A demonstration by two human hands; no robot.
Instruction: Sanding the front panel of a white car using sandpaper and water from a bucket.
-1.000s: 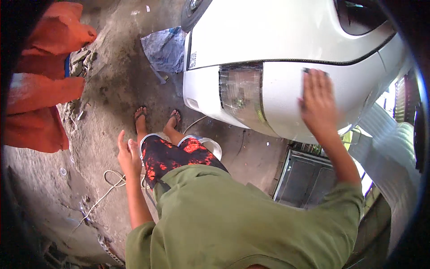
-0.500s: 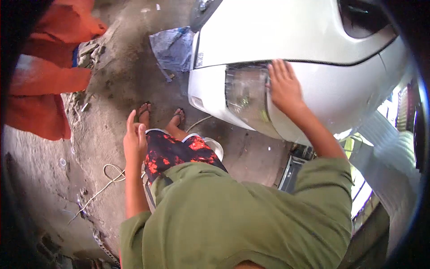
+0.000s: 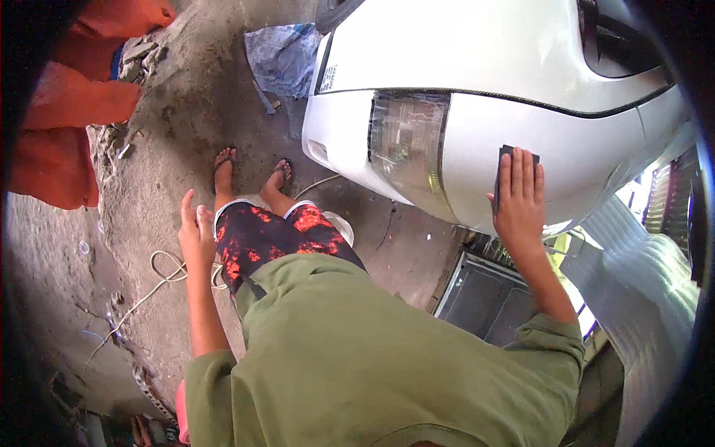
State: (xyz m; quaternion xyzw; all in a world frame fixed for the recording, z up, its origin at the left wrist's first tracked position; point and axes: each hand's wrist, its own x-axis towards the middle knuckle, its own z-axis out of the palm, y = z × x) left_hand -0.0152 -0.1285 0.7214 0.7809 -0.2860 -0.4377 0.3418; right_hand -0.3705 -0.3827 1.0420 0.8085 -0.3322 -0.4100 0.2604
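My right hand lies flat with fingers stretched out, pressing a dark sandpaper-like sheet against the white vehicle body. Most of the sheet is hidden under the fingers; its top and left edges show. Left of this hand, a clear-covered lamp is set into the rounded corner of the vehicle. My left hand hangs in the air over the ground at my left, fingers apart and holding nothing.
A white bucket stands beside my leg, partly hidden. A pale cord trails over the rough ground. Orange cloth hangs at far left. A blue-grey sheet lies near the wheel. A dark framed panel and corrugated metal stand at right.
My right hand has moved right and nearer to me, from the lamp's edge onto the white panel; the dark sheet now shows under it. My left hand stays raised and empty.
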